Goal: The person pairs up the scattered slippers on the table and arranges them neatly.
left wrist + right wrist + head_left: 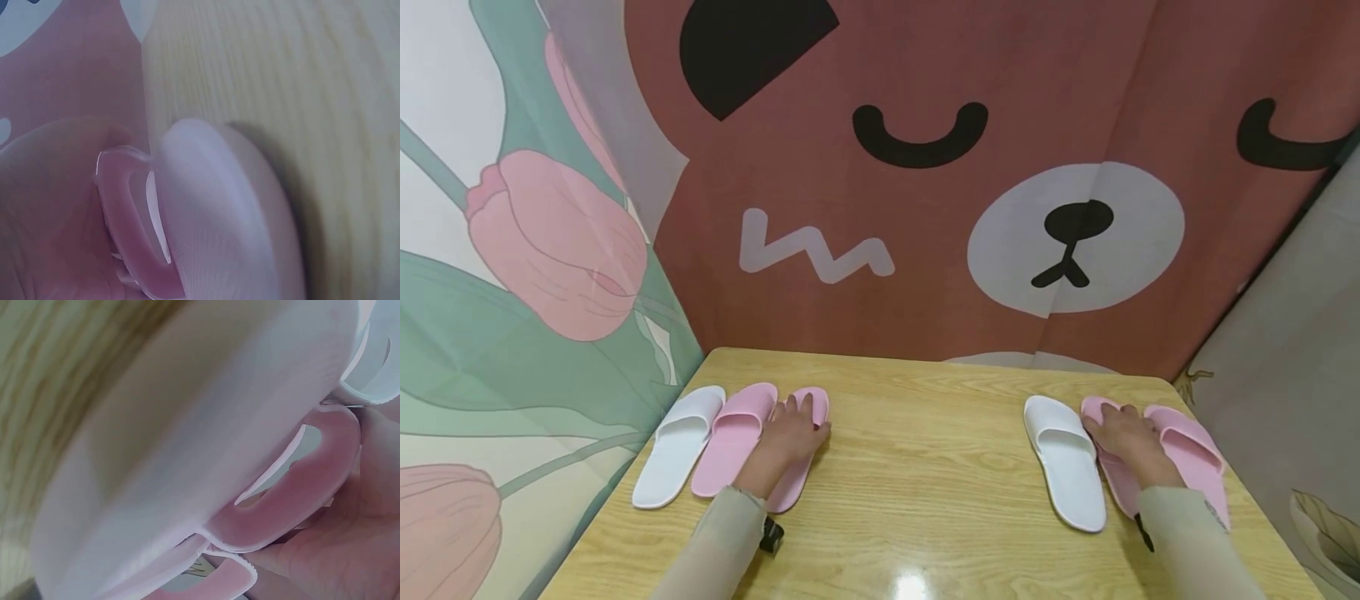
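Note:
My left hand grips the strap of a pink slipper, the rightmost of the left group. Its thumb lies on the right side and its fingers cross the top. In the left wrist view the palm is against the strap of that slipper. Over the middle of the right group, my right hand holds another pink slipper by its strap, thumb on the left side. The right wrist view shows this slipper's sole close up. The fingertips are partly hidden in both wrist views.
Left of my left hand lie a pink slipper and a white slipper. A white slipper and a pink slipper flank the right hand's slipper. The wooden table meets a bear-print curtain at the back.

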The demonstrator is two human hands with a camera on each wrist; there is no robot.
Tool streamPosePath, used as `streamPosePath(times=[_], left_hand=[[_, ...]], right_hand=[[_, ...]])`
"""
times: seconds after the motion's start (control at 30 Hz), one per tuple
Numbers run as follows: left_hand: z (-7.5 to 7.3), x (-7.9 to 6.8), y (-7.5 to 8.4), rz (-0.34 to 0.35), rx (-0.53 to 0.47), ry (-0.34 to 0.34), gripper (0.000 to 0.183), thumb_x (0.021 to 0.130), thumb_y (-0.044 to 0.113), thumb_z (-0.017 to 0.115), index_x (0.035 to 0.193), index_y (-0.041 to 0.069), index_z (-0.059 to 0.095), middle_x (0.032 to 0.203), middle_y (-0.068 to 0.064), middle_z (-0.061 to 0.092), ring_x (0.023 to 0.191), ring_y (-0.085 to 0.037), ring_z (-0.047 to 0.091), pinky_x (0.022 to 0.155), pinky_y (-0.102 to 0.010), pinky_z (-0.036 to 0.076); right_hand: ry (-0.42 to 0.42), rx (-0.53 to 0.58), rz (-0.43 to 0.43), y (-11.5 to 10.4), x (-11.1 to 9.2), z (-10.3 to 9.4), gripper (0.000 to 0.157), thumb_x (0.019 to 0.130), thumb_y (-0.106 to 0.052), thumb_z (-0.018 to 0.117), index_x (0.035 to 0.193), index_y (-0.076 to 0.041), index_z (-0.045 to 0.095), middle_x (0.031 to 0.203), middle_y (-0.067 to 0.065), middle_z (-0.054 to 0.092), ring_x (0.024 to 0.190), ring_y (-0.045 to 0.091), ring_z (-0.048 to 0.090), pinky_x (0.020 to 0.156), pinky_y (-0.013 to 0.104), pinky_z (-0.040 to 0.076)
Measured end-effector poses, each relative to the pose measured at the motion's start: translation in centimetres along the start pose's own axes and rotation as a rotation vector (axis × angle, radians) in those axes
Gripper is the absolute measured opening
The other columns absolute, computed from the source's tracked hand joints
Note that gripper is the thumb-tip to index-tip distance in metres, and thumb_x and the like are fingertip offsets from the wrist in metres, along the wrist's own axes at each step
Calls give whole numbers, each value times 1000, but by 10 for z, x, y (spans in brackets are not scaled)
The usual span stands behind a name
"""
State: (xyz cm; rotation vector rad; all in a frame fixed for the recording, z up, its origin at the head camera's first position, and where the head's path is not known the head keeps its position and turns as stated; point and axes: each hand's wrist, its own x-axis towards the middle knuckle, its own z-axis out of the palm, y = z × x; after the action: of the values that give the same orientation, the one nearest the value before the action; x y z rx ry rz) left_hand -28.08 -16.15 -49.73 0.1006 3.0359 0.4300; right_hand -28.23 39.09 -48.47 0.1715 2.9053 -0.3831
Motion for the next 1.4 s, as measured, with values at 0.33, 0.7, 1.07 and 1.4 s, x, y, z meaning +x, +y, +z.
streamPosePath(times=[0.33, 0.7, 1.07, 1.4], left_hand=[[6, 4, 0, -11, 23, 23, 73, 95, 46, 53, 150, -1, 40, 144, -31, 43, 131, -53, 40, 102, -65, 39], [4, 4, 3, -20, 17, 38, 74, 94, 47, 57, 149, 0, 42, 147, -31, 43, 124, -57, 44, 101, -62, 41], [0, 3, 2, -26, 1, 65, 73, 94, 45, 58, 149, 0, 43, 148, -30, 43, 128, -57, 42, 103, -63, 40], [0, 5, 2, -12, -12, 89, 74, 93, 47, 56, 149, 1, 44, 149, -28, 44, 128, -55, 43, 105, -62, 38]], right_hand=[[-10, -26, -12, 3, 4, 0, 79, 103, -48, 39, 141, 21, 34, 129, 51, 36, 121, 65, 39, 96, 76, 33], [30, 11, 13, 7, 4, 0, 81, 100, -49, 46, 141, 20, 35, 130, 48, 37, 121, 63, 39, 97, 76, 32], [153, 11, -57, 3, 1, -2, 77, 102, -45, 45, 142, 21, 36, 133, 49, 38, 121, 65, 38, 99, 75, 30], [131, 65, -22, -4, -2, -11, 78, 102, -45, 47, 147, 17, 32, 135, 50, 27, 114, 73, 36, 90, 78, 36]])
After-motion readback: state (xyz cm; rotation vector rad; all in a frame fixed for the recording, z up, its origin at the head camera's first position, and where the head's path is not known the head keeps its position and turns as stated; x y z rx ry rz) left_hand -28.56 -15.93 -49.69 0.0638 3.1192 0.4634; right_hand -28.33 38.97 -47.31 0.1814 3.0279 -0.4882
